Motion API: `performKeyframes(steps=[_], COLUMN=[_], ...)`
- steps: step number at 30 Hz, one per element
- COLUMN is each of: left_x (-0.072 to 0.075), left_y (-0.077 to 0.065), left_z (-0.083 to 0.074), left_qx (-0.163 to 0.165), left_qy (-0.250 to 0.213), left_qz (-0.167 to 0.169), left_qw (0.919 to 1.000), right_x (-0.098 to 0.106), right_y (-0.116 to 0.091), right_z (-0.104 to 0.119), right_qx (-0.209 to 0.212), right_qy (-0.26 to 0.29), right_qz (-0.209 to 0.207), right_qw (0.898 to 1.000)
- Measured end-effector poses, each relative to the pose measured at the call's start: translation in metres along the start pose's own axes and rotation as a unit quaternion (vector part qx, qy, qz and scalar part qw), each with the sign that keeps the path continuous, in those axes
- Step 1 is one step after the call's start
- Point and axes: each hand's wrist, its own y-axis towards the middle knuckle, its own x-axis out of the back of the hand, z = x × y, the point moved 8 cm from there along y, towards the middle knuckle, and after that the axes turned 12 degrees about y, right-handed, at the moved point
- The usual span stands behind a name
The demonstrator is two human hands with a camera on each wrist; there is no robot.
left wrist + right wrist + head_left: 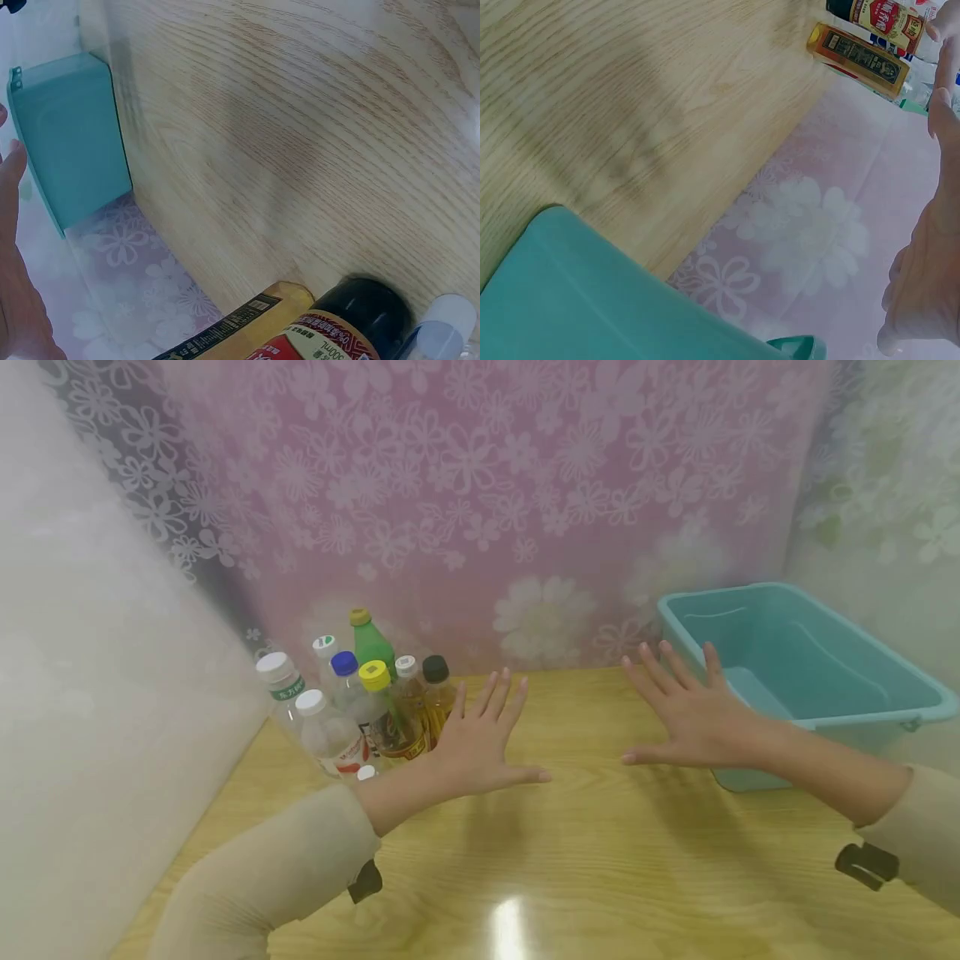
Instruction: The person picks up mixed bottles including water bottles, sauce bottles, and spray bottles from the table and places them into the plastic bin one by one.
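Both hands hover over the wooden table with fingers spread and nothing held. My left hand [480, 747] is just right of a group of several bottles, partly covering some of them. Among these are a yellow-capped bottle [375, 677] with dark contents, a black-capped bottle [436, 670] of amber liquid, a green bottle [372, 645] and a white-capped bottle [330, 737] with a red-marked label. My right hand [697, 718] is in front of the left side of a teal plastic tub [862, 723], overlapping it in the head view. Whether that hand touches the tub cannot be told.
The wooden table [570, 852] extends between the bottles and the tub. A pink floral curtain [487, 485] hangs behind, and a white surface [112, 652] borders the left side. In the right wrist view, the tub [570, 300] is close to the camera.
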Motion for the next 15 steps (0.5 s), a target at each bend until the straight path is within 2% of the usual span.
performKeyframes(steps=[6,15], left_x=[0.007,0.016], left_y=[0.003,0.009], left_z=[-0.004,-0.009], left_qx=[-0.01,-0.029], left_qy=[-0.005,0.015], left_qz=[-0.012,-0.023], left_qw=[0.9999,0.9992], right_x=[0.007,0.019], right_y=[-0.005,-0.016], right_z=[-0.005,-0.018], right_qx=[-0.002,-0.022], right_qy=[-0.014,-0.047], right_qz=[-0.009,0.006], right_qw=[1.0,0.999])
